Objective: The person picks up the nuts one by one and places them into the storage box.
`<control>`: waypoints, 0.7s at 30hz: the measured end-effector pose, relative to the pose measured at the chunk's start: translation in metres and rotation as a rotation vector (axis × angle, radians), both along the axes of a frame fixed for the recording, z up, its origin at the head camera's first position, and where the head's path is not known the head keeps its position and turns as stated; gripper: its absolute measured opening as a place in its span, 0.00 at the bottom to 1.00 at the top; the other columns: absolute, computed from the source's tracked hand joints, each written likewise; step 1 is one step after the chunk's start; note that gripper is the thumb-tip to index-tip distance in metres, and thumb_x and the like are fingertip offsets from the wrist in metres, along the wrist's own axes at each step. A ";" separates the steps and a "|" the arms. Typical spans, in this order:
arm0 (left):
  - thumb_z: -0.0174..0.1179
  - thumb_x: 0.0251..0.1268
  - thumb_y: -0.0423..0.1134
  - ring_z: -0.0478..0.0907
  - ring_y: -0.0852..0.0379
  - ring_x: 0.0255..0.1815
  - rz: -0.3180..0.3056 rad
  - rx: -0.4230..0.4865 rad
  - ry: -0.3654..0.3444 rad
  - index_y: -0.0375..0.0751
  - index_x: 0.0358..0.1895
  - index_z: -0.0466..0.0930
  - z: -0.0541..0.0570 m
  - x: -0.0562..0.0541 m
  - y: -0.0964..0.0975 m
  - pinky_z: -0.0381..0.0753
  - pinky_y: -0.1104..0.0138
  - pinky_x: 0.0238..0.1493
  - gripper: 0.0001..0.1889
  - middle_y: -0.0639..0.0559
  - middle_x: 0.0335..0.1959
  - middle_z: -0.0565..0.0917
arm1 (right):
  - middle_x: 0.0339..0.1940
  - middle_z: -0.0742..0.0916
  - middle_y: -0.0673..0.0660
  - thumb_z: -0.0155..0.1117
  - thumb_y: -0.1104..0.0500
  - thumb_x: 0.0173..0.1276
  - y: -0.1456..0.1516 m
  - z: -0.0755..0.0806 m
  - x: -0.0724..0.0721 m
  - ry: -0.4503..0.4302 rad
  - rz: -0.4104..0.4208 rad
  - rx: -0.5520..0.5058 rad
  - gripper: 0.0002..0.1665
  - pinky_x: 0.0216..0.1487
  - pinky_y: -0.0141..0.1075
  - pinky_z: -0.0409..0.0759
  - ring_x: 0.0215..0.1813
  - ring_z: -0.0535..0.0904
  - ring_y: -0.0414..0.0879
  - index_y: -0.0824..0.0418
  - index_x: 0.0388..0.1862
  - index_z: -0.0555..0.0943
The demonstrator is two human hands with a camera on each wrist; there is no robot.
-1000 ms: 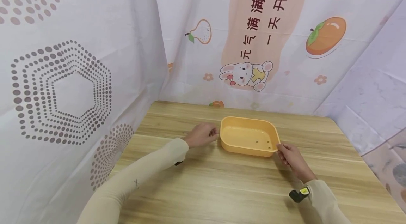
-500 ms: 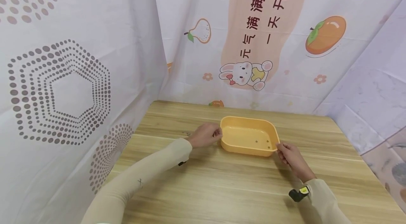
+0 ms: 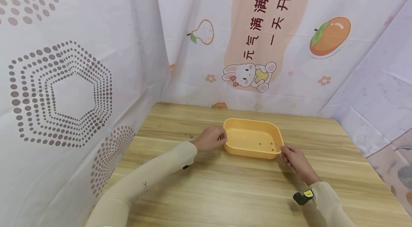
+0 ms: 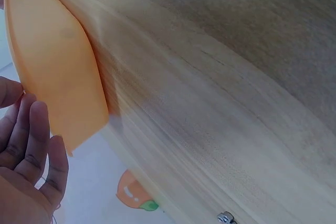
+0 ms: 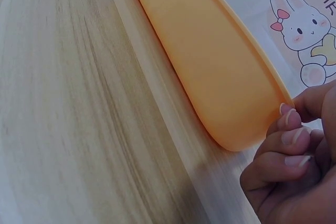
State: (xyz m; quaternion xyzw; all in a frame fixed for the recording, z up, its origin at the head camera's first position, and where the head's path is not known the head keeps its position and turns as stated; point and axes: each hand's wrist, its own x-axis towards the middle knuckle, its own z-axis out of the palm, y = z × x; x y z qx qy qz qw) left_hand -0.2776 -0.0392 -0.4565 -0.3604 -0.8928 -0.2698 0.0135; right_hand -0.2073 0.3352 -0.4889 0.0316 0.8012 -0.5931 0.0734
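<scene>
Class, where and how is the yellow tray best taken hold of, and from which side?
Probably by the rim at both short ends, one hand coming from each side. The yellow tray is long, open-topped and upright, with a thin edge to pinch; gripping both ends should keep it level. The left hand and right hand pinch it there.

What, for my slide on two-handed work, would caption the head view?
Left hand and right hand pinch opposite ends of a yellow tray at a wood-grain table.

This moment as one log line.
left hand: pinches tray, left end | right hand: pinches tray, right end | tray: upright, dark specks inside | metal bits: on table, left of tray
</scene>
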 end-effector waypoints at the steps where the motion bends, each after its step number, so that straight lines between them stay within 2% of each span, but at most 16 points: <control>1: 0.63 0.74 0.39 0.78 0.67 0.33 0.000 -0.002 0.003 0.47 0.37 0.84 0.000 0.000 0.000 0.78 0.73 0.37 0.04 0.61 0.32 0.84 | 0.23 0.72 0.51 0.52 0.46 0.83 0.000 0.000 0.000 -0.001 0.000 -0.002 0.25 0.21 0.31 0.65 0.20 0.65 0.39 0.64 0.30 0.71; 7: 0.62 0.74 0.39 0.78 0.66 0.33 0.005 -0.011 -0.002 0.46 0.37 0.85 0.002 0.003 0.001 0.78 0.73 0.36 0.05 0.60 0.32 0.84 | 0.22 0.72 0.50 0.52 0.47 0.83 -0.001 0.001 0.000 0.002 0.000 0.000 0.25 0.20 0.30 0.65 0.20 0.65 0.39 0.64 0.30 0.71; 14: 0.62 0.75 0.39 0.78 0.67 0.33 0.011 -0.005 -0.015 0.46 0.38 0.85 0.000 0.002 0.000 0.78 0.73 0.37 0.05 0.61 0.33 0.84 | 0.22 0.72 0.51 0.52 0.48 0.84 -0.001 0.001 -0.001 0.007 0.001 0.006 0.27 0.20 0.30 0.65 0.20 0.65 0.39 0.71 0.33 0.71; 21: 0.63 0.74 0.40 0.78 0.68 0.32 -0.005 0.009 -0.014 0.47 0.38 0.85 -0.004 -0.001 -0.001 0.78 0.73 0.36 0.04 0.63 0.32 0.83 | 0.22 0.72 0.51 0.52 0.47 0.84 0.000 0.001 0.000 0.000 0.000 0.004 0.25 0.21 0.31 0.65 0.20 0.64 0.39 0.66 0.32 0.71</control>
